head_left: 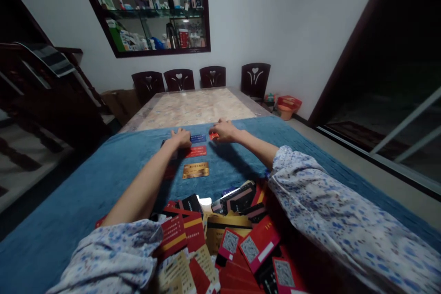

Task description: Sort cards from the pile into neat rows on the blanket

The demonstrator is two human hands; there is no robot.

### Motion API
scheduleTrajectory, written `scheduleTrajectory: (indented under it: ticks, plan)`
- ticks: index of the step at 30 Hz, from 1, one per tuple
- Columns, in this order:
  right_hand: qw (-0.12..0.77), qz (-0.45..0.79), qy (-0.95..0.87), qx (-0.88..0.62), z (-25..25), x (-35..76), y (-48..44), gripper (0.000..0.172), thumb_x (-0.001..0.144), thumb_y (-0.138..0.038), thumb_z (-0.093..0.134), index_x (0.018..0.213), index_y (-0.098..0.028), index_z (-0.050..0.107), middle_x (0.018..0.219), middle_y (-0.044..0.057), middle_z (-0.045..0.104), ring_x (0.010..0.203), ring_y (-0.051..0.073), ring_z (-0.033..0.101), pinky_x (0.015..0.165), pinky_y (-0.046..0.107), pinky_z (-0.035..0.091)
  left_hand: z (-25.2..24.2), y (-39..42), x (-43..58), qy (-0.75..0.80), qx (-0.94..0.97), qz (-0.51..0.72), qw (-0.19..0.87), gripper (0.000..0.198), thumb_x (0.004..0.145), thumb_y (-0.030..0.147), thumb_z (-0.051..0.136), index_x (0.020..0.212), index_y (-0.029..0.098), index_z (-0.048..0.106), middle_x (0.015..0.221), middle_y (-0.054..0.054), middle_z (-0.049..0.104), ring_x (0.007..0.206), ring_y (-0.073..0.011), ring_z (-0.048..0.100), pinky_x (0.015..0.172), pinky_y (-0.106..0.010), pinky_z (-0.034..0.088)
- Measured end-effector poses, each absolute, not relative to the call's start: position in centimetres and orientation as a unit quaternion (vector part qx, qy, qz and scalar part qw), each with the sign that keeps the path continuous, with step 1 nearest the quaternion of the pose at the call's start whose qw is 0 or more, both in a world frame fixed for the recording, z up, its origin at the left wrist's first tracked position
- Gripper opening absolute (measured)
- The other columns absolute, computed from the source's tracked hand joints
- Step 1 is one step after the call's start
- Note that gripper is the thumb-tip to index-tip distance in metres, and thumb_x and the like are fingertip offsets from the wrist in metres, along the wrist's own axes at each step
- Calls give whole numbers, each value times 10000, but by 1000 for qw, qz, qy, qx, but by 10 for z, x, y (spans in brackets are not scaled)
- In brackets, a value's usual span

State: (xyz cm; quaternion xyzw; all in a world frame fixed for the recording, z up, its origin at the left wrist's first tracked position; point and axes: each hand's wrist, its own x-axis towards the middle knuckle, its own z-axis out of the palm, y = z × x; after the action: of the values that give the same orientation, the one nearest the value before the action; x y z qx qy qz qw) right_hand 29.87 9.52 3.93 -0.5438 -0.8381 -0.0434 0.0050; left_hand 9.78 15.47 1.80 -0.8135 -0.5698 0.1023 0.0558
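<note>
My right hand is closed on a small red-orange card, held just above the blue cloth. Across from it, my left hand rests with fingers apart over the left side of the laid-out cards, by a dark card that it partly hides. Between the hands a column runs toward me: a blue card, a red card and a gold card. Close to my body lies a heap of mixed red, gold and black cards, some with printed square codes.
The blue cloth covers the near part of a long table, with its stone-patterned top bare beyond. Dark chairs line the far end. An orange bucket stands on the floor at right, and a stair railing is at left.
</note>
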Motion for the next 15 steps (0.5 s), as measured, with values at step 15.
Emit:
scheduleTrajectory:
  ticks: [15]
  plan:
    - [69, -40, -823, -562, 49, 367, 9, 331, 885, -239, 542, 1173, -224, 703, 1181, 105, 686, 1156, 303, 424, 835, 377, 311, 26, 112, 98, -502, -851, -28, 153, 424, 825, 224, 506, 1233, 199, 615, 1310, -180, 583, 1320, -362, 372, 999, -573, 333]
